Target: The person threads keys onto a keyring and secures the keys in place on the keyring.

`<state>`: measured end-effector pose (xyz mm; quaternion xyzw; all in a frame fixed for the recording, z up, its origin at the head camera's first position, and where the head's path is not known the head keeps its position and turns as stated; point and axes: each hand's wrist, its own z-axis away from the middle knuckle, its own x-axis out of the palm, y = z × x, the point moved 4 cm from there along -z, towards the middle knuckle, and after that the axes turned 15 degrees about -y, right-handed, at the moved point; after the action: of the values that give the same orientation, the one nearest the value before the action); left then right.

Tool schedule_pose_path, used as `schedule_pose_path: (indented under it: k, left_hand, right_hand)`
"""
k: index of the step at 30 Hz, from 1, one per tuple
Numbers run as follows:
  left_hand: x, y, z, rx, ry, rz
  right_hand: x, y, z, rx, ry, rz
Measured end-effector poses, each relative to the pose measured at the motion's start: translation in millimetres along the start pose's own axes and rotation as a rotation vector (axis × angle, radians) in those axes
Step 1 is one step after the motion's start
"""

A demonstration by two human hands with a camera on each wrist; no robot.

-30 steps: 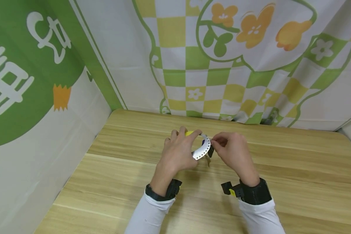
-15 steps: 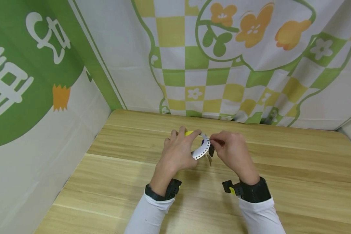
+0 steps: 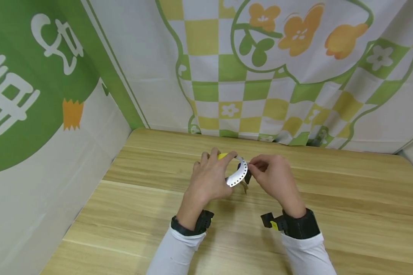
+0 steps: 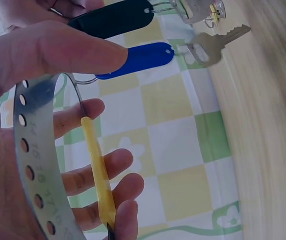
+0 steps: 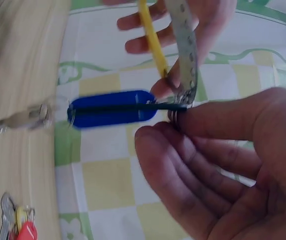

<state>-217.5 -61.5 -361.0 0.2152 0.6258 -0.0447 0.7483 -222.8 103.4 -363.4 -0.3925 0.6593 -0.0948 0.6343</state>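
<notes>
My left hand [image 3: 210, 177] holds a large metal key hoop [image 3: 239, 176] between thumb and fingers. A row of numbered holes runs along its flat band, and a yellow sleeve [image 4: 95, 165] covers its thin wire. From the wire hangs a blue key tag [image 4: 150, 57] with a key [image 4: 210, 49], close by the left thumb. My right hand [image 3: 275, 175] pinches a small split ring [image 5: 174, 120] of a dark key tag [image 4: 112, 19], right at the hoop's band. In the right wrist view the dark tag is edge-on, overlapping the blue one.
A wooden table [image 3: 130, 214] lies below both hands. Keys with a red tag [image 5: 27, 231] and a yellow one show at the lower left of the right wrist view. A checked curtain [image 3: 254, 95] stands behind the table, and another hanging cloth [image 3: 89, 160] borders its left side.
Both hands stay almost in place, still holding the hoop and the small ring. The dangling tag and key shift slightly between frames.
</notes>
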Motion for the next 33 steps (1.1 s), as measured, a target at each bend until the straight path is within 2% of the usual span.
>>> schedule_pose_path:
  k: [2,4,12,15,17,19,23,26,29,33]
  left_hand:
    - [0.3,0.5,-0.6,-0.003,-0.004,0.005]
    - [0.1,0.7,-0.7,-0.004,-0.003,0.009]
    - [-0.9,1.1,0.5,0.009,0.001,-0.005]
    - [-1.4,1.7,0.9,0.010,-0.003,-0.008]
    - [-1.6,2.1,1.1,0.010,-0.003,-0.007]
    - [-1.4,1.9,0.8,0.007,-0.002,-0.003]
    - [-0.9,1.8,0.3,-0.012,-0.008,0.006]
    - [-1.1,2.0,-0.1,-0.025,-0.011,0.014]
    - [-1.0,1.7,-0.4,-0.026,-0.008,0.021]
    - [-0.8,1.5,-0.3,-0.013,-0.002,0.020]
  right_hand:
    - [-1.1,0.5,0.6,0.024,0.010,-0.033]
    - [-2.4,-0.5,0.9,0.005,0.032,-0.034]
    - [-2.7,-6.5,1.2,-0.213,0.087,0.159]
    - [-2.5,-6.6,1.6,-0.252,0.085,0.194]
    - [-2.4,-5.4,1.1,-0.222,0.067,0.168]
    - [-2.3,-3.2,0.8,-0.153,0.042,0.120]
    - [-1.4,0.7,1.5,0.016,-0.013,-0.040]
    - [-0.9,1.7,2.2,0.088,-0.028,-0.139]
    - [-1.6,0.8,2.5,0.095,-0.013,-0.148]
    - [-3.3,-0.9,2.9,0.021,0.024,-0.056]
